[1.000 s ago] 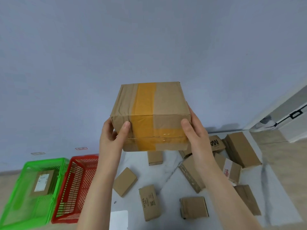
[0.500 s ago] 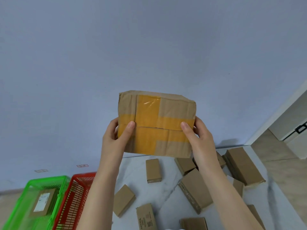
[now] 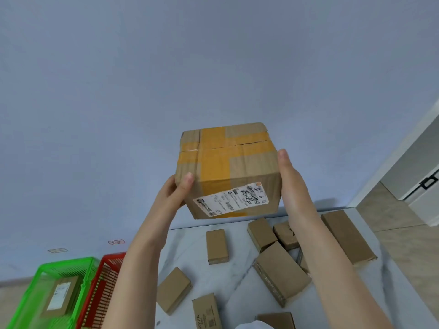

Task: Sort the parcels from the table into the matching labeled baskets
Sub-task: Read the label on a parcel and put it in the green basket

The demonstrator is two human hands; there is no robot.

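I hold a brown cardboard parcel [image 3: 228, 169] with yellow tape crossing it up in the air above the table. A white shipping label with handwriting faces me on its lower side. My left hand [image 3: 177, 191] grips its left lower corner, thumb on the front. My right hand [image 3: 291, 184] lies flat along its right side, fingers straight. Several smaller brown parcels lie on the white marble table [image 3: 235, 274] below. A green basket [image 3: 42, 274] holding one labelled parcel [image 3: 60, 296] and a red basket [image 3: 102, 288] stand on the floor at the lower left.
Two small labels [image 3: 116, 241] are stuck to the pale blue wall above the baskets. A white door or cabinet [image 3: 418, 181] stands at the right, beyond the table's edge, over a beige tiled floor.
The parcel has been turned in my hands, so the side with the white shipping label now faces me. My right hand shifted from gripping the front to lying flat along the side.
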